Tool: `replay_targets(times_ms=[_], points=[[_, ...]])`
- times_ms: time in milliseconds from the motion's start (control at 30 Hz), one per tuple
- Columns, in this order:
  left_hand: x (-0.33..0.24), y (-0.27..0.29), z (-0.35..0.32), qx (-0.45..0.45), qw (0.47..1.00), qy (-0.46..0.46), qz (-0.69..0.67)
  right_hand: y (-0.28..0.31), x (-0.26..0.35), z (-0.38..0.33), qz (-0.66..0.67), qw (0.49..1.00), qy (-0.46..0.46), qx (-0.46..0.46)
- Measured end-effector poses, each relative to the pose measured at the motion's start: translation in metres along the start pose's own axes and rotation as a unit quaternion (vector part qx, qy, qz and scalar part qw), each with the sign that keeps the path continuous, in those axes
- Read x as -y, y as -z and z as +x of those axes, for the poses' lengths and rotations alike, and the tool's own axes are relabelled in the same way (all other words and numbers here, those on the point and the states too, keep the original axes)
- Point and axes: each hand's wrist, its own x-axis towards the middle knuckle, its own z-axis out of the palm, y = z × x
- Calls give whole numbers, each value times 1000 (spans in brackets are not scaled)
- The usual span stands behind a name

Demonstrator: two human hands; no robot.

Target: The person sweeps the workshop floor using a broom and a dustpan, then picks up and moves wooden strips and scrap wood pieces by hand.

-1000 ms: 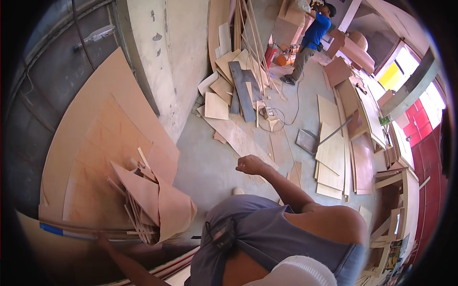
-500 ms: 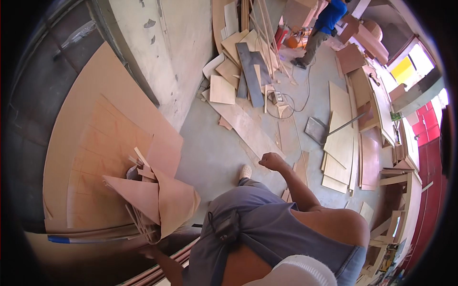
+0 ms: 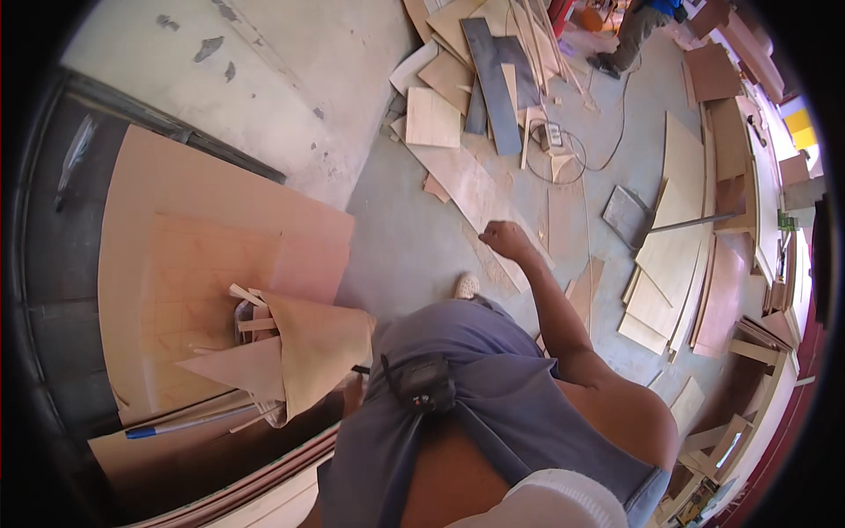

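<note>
Right hand (image 3: 505, 238), closed in an empty fist at frame centre, swings over the grey concrete floor (image 3: 414, 246); left hand is out of view. Nearest lies the long pale plywood strip (image 3: 471, 194); step carefully around it.

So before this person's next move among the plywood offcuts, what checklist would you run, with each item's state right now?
1. Right hand free: ok, closed in a loose fist, nothing seen in it.
2. Left hand visible: not ok, out of the picture.
3. Footing: ok, bare concrete floor around the shoe.
4. Trip hazards ahead: not ok, a looped cable and plywood strips lie on the floor.
5. Bin of offcuts steady: cannot tell, its base is hidden.
6. Other person clear: ok, standing far off.
</note>
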Motion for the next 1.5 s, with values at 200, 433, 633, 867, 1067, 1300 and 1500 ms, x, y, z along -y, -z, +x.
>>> replay_targets(times_ms=[200, 433, 633, 867, 1067, 1300, 1500], points=[[-124, -16, 6, -15, 1000, -18, -12, 23, -21, 20, 50, 998, -24, 23], [-295, -100, -10, 48, 991, -79, 95, 26, -74, 18, 81, 987, -133, 30], [-399, -174, 55, 110, 975, -80, 174, 72, -94, 41, 67, 972, -224, 28], [-603, -252, 131, 172, 962, -159, 138, 161, -99, 115, 60, 945, -316, -53], [-755, -293, 131, 159, 928, -329, 71, 185, -124, 188, 48, 962, -246, -109], [-800, -358, 59, 50, 813, -447, 370, 132, -224, 202, -52, 974, -216, 41], [-933, -386, -32, -21, 800, -538, 265, 218, -275, 343, 122, 950, -284, -54]])
